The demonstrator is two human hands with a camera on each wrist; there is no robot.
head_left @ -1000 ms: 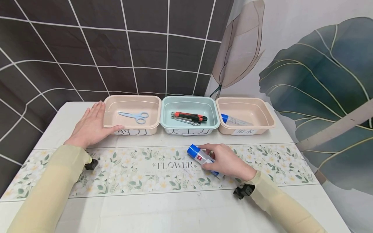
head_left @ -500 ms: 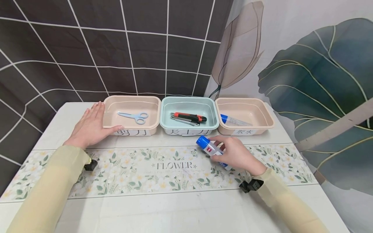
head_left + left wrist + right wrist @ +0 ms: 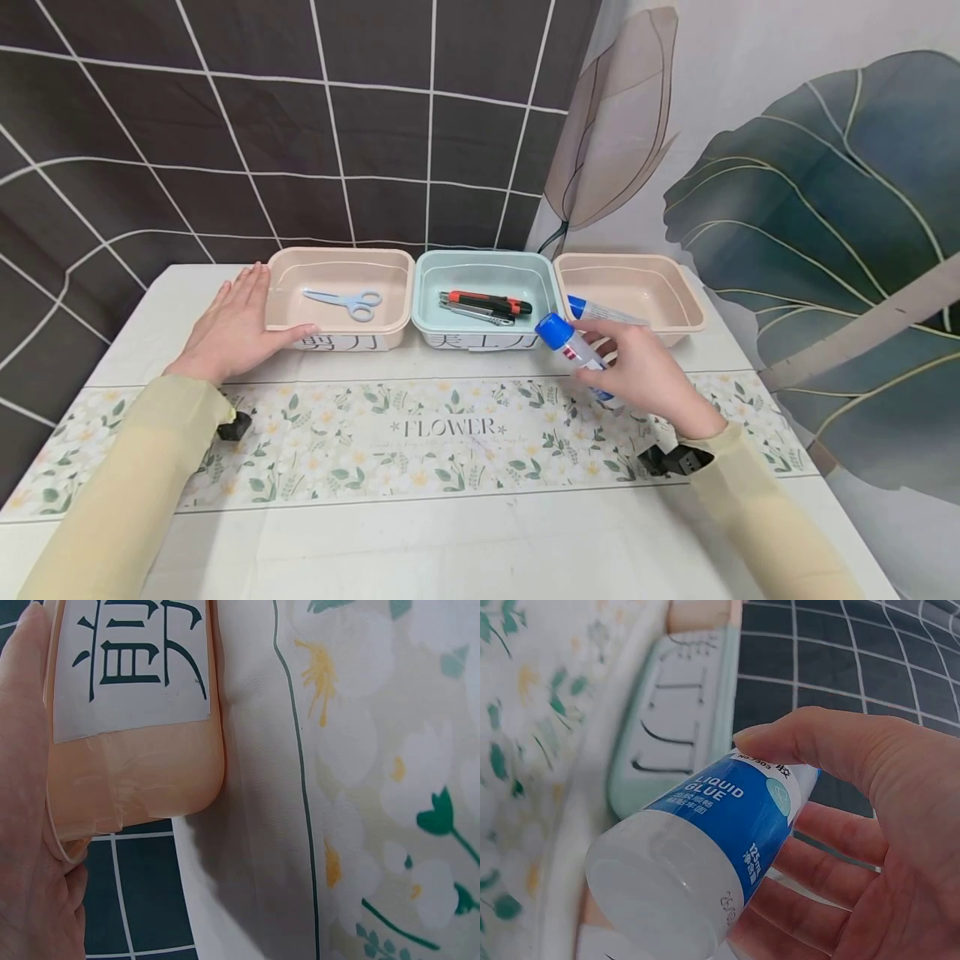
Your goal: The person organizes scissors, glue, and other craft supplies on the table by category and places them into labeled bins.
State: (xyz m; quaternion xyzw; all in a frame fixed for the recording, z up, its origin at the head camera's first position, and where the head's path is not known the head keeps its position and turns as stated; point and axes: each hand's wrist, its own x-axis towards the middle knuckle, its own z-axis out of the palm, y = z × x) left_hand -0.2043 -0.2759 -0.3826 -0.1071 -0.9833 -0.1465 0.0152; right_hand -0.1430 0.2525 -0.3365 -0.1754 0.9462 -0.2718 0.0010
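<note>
My right hand (image 3: 648, 371) grips a bottle of liquid glue (image 3: 576, 348) with a blue cap, thumb on one side and fingers on the other. The bottle is tilted above the table, its cap close to the front corners of the middle and right bins. "LIQUID GLUE" shows on its blue label (image 3: 739, 799) in the right wrist view. At the far left, my left hand (image 3: 228, 329) rests against the left side of a pink bin (image 3: 341, 257), fingers extended and thumb along its front rim. Light blue scissors (image 3: 348, 302) lie inside that bin.
A light blue bin (image 3: 487, 260) in the middle holds a red and black utility knife (image 3: 491, 302) and a silver one. Another blue-capped glue bottle (image 3: 606, 312) lies in the right pink bin (image 3: 671, 304). Paper labels face front. A dark grid-patterned cloth (image 3: 375, 125) hangs behind.
My right hand has carried the glue bottle forward and to the right, from over the floral strip to near the right bin's front. My left hand stays in place.
</note>
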